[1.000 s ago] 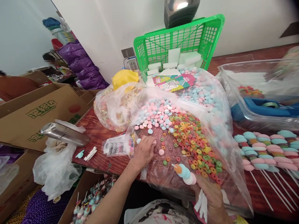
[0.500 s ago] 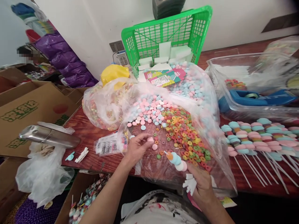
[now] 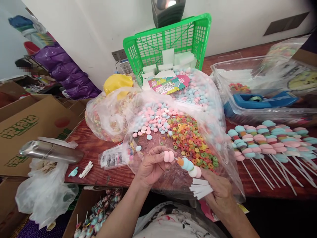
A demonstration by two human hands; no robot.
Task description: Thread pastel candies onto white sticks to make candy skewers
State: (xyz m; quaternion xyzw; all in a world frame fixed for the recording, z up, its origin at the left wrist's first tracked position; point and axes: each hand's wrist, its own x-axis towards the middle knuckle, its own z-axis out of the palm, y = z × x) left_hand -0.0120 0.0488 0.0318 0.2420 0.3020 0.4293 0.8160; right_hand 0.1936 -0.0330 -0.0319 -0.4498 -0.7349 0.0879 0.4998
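Pinched in my left hand (image 3: 154, 165) are pink candies (image 3: 168, 156), held at the bare tip of a candy skewer (image 3: 188, 165). Orange, blue, white and pink pieces are threaded along that skewer. My right hand (image 3: 216, 188) is closed around its lower end, together with a bundle of white sticks (image 3: 201, 188). Beyond my hands, a pile of pink and blue candies (image 3: 158, 117) and a heap of colourful ring gummies (image 3: 190, 140) lie on a clear plastic bag (image 3: 158, 180).
Finished candy skewers (image 3: 274, 142) lie at the right, below a clear plastic bin (image 3: 260, 114) with a blue tape dispenser (image 3: 264, 100). At the back stands a green basket (image 3: 205, 43). A steel flask (image 3: 52, 152) lies at the left; a box of skewers (image 3: 99, 211) sits below the table edge.
My left hand has lifted from the plastic and moved right to the skewer's tip, now with pink candies in its fingers. My right hand still grips the skewer and sticks. The view has shifted slightly.
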